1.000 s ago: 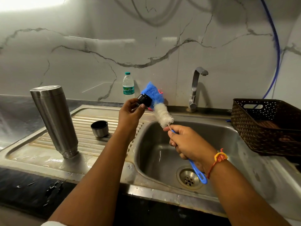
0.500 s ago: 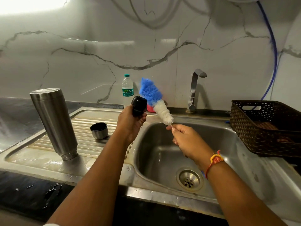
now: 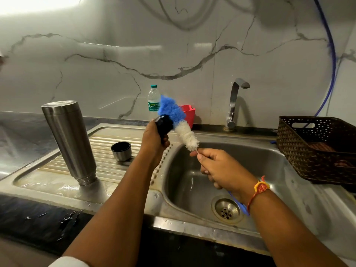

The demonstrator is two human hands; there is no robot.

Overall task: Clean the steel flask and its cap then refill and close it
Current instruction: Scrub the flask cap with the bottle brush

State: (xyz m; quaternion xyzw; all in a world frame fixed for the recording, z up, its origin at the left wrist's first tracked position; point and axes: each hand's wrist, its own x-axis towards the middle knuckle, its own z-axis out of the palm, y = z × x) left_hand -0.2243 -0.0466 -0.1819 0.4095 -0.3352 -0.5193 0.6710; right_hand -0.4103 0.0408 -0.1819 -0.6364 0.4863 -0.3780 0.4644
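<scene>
So the steel flask [image 3: 69, 141] was parked over at 9 o'clock, standing mouth-down on the ribbed drainboard [image 3: 48, 166] with a wet patch around it. Near it, toward 3 o'clock, sat the steel cup-lid [image 3: 121, 151], open side up and not touching the flask. The left hand [image 3: 154, 143] was wrapped around the black stopper [image 3: 163, 125], holding it up in the air, and the blue-and-white bottle brush [image 3: 179, 122] was pressed against the stopper's 2 o'clock side. Behind them at 12 o'clock, a small water bottle [image 3: 153, 98] and a red tub [image 3: 189, 112] stood by the wall. The right hand [image 3: 217, 168] was closed on the brush, fingertips pinching the wire stem right under the white bristles, with the blue handle poking out below the wrist. The tap [image 3: 234, 105] at 1 o'clock showed no stream, and a brown basket [image 3: 316, 147] sat at 3 o'clock.

My take: this was the scrub-the-stopper step. Choking up on the stem like that seems right, since the wire would probably flex otherwise. I'd turn the stopper in the left hand while working the bristles into the threads, and keep it over the basin [image 3: 269, 164] so any drips or a fumble land there. Wet plastic is likely slippery, so grip it firmly. Couldn't tell if the bristles had soap on them.
</scene>
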